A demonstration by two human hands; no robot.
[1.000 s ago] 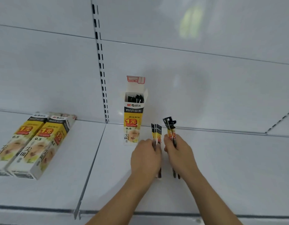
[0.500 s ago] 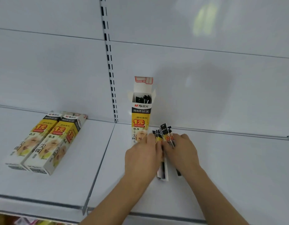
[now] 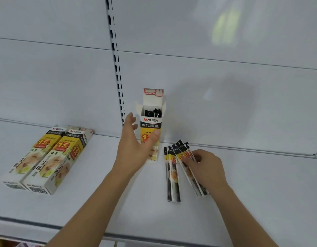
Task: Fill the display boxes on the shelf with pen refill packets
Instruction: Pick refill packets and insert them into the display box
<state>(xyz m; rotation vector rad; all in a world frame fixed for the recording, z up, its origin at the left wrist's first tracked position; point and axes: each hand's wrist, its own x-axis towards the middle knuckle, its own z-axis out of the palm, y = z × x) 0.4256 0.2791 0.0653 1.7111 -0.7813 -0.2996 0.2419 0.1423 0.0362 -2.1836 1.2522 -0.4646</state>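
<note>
I'm looking down at a white shelf (image 3: 243, 193) with a white back panel (image 3: 225, 104) behind it and a slotted upright (image 3: 116, 68) running down that panel. Off to my left two closed display boxes (image 3: 47, 157) lie flat, side by side and touching; I judge those not yet dealt with. The open display box (image 3: 151, 132) stands upright near the back panel with its top flap raised, and dark packet tops show inside, so it looks partly filled, though I can't tell how much room is left.

My left hand (image 3: 136, 148) is spread wide around the box's left side, thumb across its printed front, fingers straight and not closed on it. My right hand (image 3: 205, 168) pinches a small fan of pen refill packets (image 3: 188, 166) lying against the shelf. Just beside them two more loose packets (image 3: 173, 175) lie flat, between the box and my right hand.

Those loose packets are what remains for this box. The shelf's front lip (image 3: 154, 236) is well clear of everything, and there's open shelf to the right for moving.
</note>
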